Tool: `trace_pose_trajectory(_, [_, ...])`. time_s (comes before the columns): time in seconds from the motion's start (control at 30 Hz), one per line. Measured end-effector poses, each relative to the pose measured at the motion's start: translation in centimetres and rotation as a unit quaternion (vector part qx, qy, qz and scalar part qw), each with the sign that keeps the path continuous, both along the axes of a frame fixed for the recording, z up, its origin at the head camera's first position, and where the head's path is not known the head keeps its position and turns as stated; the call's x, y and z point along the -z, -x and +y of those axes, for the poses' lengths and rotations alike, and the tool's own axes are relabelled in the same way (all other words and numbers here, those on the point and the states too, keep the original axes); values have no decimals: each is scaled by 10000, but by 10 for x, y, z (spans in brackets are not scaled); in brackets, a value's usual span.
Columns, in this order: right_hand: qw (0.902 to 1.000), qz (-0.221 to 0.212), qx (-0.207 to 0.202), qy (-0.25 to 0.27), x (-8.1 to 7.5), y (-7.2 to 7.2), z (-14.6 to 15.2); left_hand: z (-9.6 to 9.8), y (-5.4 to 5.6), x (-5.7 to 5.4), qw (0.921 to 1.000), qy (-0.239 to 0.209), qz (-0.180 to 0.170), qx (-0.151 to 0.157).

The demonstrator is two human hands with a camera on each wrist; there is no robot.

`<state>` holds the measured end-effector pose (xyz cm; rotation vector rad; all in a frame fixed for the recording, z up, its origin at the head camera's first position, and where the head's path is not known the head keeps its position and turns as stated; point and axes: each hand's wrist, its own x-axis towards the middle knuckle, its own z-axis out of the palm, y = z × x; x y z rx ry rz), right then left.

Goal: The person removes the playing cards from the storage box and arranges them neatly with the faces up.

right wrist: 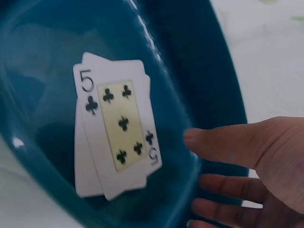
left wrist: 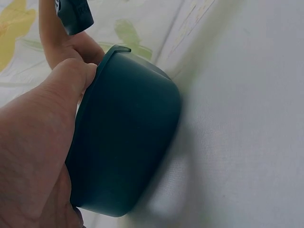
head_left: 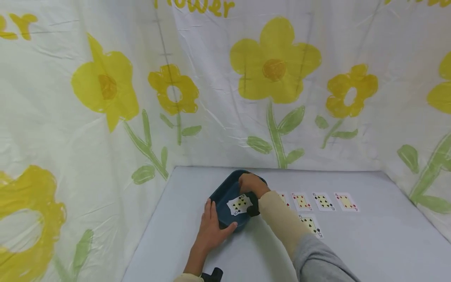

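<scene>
A dark teal plastic basin point(head_left: 221, 192) stands on the white table, with a small stack of playing cards inside. The five of clubs point(right wrist: 123, 123) lies face up on top; edges of other cards show beneath it. My left hand point(head_left: 210, 230) holds the near left corner of the basin, thumb at the rim and fingers along the outer side. In the left wrist view, that thumb presses on the rim. My right hand point(head_left: 251, 184) reaches into the far end of the basin. The right wrist view shows its thumb and fingers apart by the inner wall, with no card between them.
Right of the basin lies a row of face-up cards: a five of diamonds point(head_left: 302, 202), a black six point(head_left: 323, 202), a four of diamonds point(head_left: 346, 202), and a red card point(head_left: 284, 199) partly behind the right arm. A black five point(head_left: 310, 225) lies nearer. A flower-painted curtain point(head_left: 211, 149) borders the table.
</scene>
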<state>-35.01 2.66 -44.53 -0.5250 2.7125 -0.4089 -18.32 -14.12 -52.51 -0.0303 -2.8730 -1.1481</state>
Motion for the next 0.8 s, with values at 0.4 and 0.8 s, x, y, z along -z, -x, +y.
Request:
trace_pose_trajectory(0.4, [9969,-780,40,-112,20,-12,-8,4,0,0,9999,75,21,77])
trace_pose_trajectory(0.8, [9974,-574,73,-440,30,-9,-15,0,1,0,9999,140,-37,-24])
